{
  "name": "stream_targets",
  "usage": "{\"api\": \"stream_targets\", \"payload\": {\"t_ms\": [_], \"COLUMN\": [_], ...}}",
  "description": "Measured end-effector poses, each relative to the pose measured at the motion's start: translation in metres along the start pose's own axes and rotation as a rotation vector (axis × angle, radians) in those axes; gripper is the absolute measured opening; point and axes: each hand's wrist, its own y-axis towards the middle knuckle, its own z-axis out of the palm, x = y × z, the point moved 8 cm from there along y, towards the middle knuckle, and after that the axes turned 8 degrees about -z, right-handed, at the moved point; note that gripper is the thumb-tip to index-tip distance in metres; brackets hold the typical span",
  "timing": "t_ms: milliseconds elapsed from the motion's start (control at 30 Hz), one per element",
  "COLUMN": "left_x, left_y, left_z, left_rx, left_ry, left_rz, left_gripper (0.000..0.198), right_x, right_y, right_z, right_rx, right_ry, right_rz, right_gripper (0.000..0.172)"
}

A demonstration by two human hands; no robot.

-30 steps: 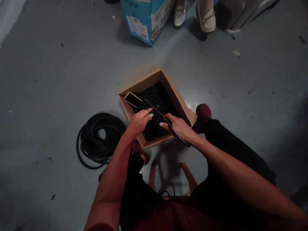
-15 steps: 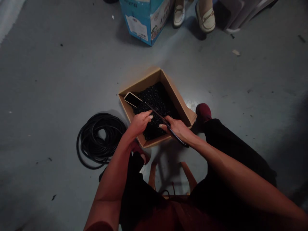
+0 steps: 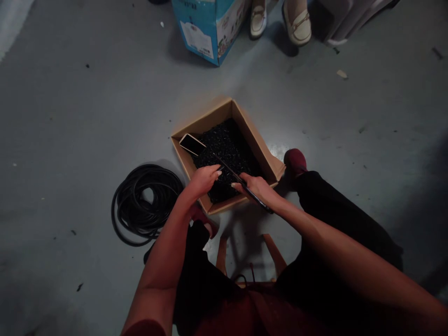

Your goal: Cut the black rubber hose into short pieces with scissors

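Observation:
My right hand (image 3: pixel 257 187) is closed around the dark handles of a pair of scissors (image 3: pixel 231 171), whose thin blades point up and left over an open cardboard box (image 3: pixel 198 125). Just left of the blades, my left hand (image 3: pixel 207 178) pinches the end of a black tube (image 3: pixel 221 168), a short bit of which shows past the fingertips. Inside the box lies a heap of small black cut pieces (image 3: pixel 224 140). A dark flat rectangle with a pale rim (image 3: pixel 192 144) rests in its left corner. A coil of black tubing (image 3: pixel 129 205) lies on the floor beside my left forearm.
Across the floor stand a blue carton (image 3: pixel 199 32) and another person's pale shoes (image 3: pixel 298 27), with a grey plastic stool (image 3: pixel 338 23) at the upper right. Wooden stool legs (image 3: pixel 275 254) show between my knees. My right shoe (image 3: pixel 296 161) is beside the box.
The scissor blades have drawn back a little, down and right, away from the pale-rimmed rectangle. More of the black tube now shows at my left fingertips. The box and coil stay put.

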Motion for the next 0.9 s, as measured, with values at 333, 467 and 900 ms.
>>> {"api": "stream_targets", "payload": {"t_ms": [333,467,900], "left_x": [-0.008,-0.010,-0.034], "left_y": [-0.004,-0.003,-0.005], "left_z": [-0.001,0.010,0.020], "left_rx": [0.039,0.106,-0.085], "left_ry": [-0.595,-0.743,-0.238], "left_rz": [-0.036,-0.052,0.039], "left_gripper": [0.037,0.032,0.021], "right_x": [-0.010,-0.009,0.003], "right_y": [0.008,0.010,0.007], "right_z": [-0.030,-0.038,-0.053], "right_rx": [-0.254,-0.334,-0.400], "right_ry": [0.601,0.717,0.619], "right_rz": [0.010,-0.039,-0.160], "right_gripper": [0.026,0.031,0.034]}}
